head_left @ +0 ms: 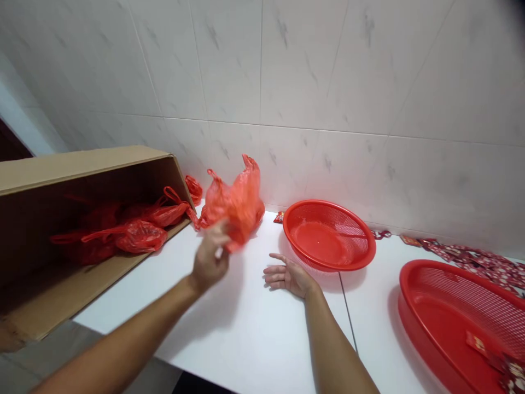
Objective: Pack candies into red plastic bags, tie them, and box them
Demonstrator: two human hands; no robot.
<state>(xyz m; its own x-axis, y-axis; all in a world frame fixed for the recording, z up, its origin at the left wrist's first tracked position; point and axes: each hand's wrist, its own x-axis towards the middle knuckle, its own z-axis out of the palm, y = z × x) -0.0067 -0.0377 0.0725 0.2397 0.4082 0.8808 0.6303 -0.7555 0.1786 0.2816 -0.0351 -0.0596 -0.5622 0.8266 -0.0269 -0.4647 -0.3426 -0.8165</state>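
My left hand (pixel 211 257) is closed on a red plastic bag (pixel 238 202), which it lifts above the white tabletop (pixel 254 328). The bag is puffed out and its handles point upward; motion blurs its lower part. My right hand (pixel 289 276) lies low over the tabletop with its fingers stretched out and holds nothing. Just beyond its fingers stands a round red plastic basket (pixel 318 243) with mesh sides and nothing inside.
On the left, a cardboard box (pixel 90 169) lies on its side with several tied red bags (pixel 143 235) inside. A second red basket (pixel 443 323) at the right holds small red packets (pixel 478 345). More packets (pixel 471 257) lie along the tiled wall (pixel 328 98).
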